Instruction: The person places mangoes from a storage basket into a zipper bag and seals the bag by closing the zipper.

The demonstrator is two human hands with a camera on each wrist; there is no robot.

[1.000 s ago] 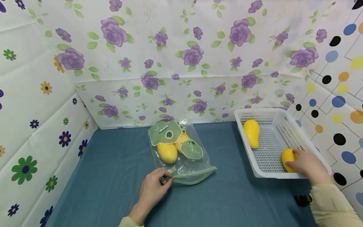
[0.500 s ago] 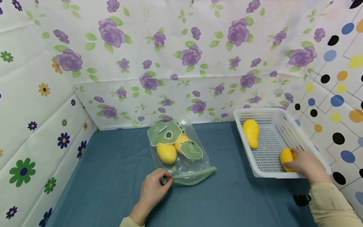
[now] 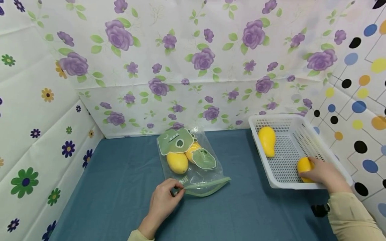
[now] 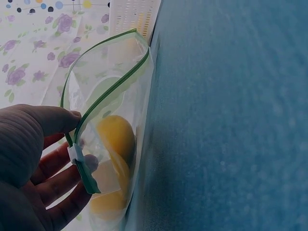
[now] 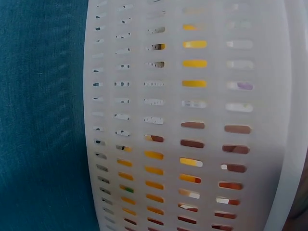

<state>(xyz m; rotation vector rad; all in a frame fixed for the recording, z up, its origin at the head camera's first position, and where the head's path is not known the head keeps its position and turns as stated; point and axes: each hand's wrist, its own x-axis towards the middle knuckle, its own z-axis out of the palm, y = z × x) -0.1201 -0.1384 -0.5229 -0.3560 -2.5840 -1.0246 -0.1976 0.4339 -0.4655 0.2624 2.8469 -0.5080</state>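
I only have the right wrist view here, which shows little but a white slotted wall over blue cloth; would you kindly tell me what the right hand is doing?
Observer: The right hand grips a yellow mango at the near end of the white basket.
Operator: Thank you. Is any other fruit in that basket?
Observer: Yes, a second mango lies at its far end.
Operator: And what is the left hand doing?
Observer: The left hand pinches the corner of the open zip bag, which holds two yellow fruits.

Your bag (image 3: 191, 160) with two mangoes lies left of the basket (image 3: 313, 142), which holds two more.
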